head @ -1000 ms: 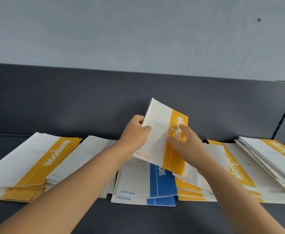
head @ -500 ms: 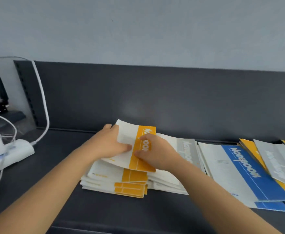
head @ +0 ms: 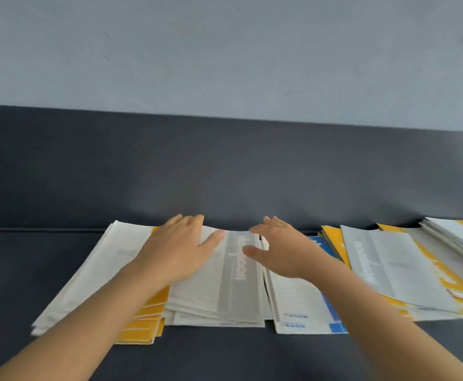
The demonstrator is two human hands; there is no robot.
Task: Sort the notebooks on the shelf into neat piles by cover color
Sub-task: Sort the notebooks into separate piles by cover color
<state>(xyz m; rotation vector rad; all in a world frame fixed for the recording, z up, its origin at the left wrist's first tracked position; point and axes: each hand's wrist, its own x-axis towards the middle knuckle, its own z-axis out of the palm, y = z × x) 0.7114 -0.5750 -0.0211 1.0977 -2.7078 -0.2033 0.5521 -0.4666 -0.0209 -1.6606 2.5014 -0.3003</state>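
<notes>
On the dark shelf point(head: 60, 270) below my head camera, my left hand point(head: 175, 251) lies flat, fingers spread, across the yellow pile point(head: 139, 328) and the grey pile point(head: 238, 273). My right hand point(head: 282, 251) hovers open beside it, holding nothing. The blue pile point(head: 307, 306) touches the grey one. To the right, the mixed heap point(head: 389, 265) remains unsorted. I judge a careless push could slide these loose covers into each other.

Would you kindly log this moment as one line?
left hand: open, over yellow pile | right hand: open, above grey pile | blue pile: beside grey | holding: nothing
</notes>
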